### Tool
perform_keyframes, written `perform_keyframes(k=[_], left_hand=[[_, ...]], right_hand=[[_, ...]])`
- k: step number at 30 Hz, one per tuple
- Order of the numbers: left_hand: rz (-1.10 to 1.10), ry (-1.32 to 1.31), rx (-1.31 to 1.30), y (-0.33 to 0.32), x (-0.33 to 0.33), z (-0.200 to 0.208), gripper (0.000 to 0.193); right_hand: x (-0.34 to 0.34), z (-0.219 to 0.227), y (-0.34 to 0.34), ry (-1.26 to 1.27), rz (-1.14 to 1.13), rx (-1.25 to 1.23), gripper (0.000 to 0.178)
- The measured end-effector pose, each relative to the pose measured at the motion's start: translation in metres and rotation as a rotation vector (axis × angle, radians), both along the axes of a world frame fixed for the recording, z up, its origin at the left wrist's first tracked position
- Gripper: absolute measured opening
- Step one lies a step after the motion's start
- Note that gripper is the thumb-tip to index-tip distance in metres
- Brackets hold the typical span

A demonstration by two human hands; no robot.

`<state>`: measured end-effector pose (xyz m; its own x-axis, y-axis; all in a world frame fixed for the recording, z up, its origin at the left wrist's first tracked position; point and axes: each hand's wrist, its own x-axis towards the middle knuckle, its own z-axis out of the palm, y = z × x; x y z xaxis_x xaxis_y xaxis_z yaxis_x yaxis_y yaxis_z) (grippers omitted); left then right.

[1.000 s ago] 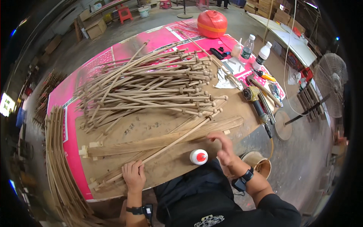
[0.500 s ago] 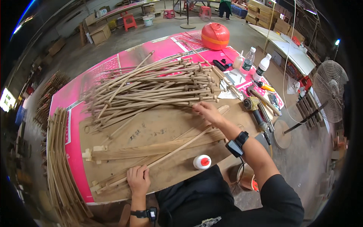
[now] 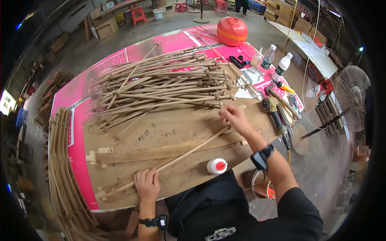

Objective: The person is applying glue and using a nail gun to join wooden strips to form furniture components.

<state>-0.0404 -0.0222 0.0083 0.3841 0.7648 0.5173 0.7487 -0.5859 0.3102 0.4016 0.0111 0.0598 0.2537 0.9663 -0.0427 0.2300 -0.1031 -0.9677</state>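
A slim wooden rod (image 3: pixel 192 150) lies diagonally across the brown board (image 3: pixel 132 128), over flat wooden slats (image 3: pixel 152 153). My left hand (image 3: pixel 147 184) is closed over the lower part of this rod, its fingers curled onto it. Just above the rod's upper right end, my right hand (image 3: pixel 235 118) has its fingers pinched together. Whatever may be between those fingertips is too small to make out. Beyond it lies a big pile of rods with small knobbed ends (image 3: pixel 161 86). A white bottle with a red cap (image 3: pixel 217 166) stands near the board's front edge.
To the right lie a power tool (image 3: pixel 273 110), a hammer (image 3: pixel 283 102) and a yellow-handled tool (image 3: pixel 284 86). Several bottles (image 3: pixel 267 58) and a red round container (image 3: pixel 232 31) stand farther back. Curved slats (image 3: pixel 60 156) hang along the left edge. A fan (image 3: pixel 352 96) stands at right.
My right hand has moved off the near edge of the rod pile, rightward to the end of the diagonal rod. My left hand stays on the rod. The view has shifted slightly.
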Motion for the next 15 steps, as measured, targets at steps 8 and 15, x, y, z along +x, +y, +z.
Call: perform_keyframes(k=[8,15], left_hand=[[0.021,0.017,0.056,0.005,-0.001,0.003,0.026],[0.038,0.023,0.026,-0.003,0.0,-0.007,0.027]], right_hand=[[-0.053,-0.028,-0.141,-0.375,0.112,0.354,0.027],[-0.08,-0.035,-0.151,-0.489,0.263,0.372,0.071]])
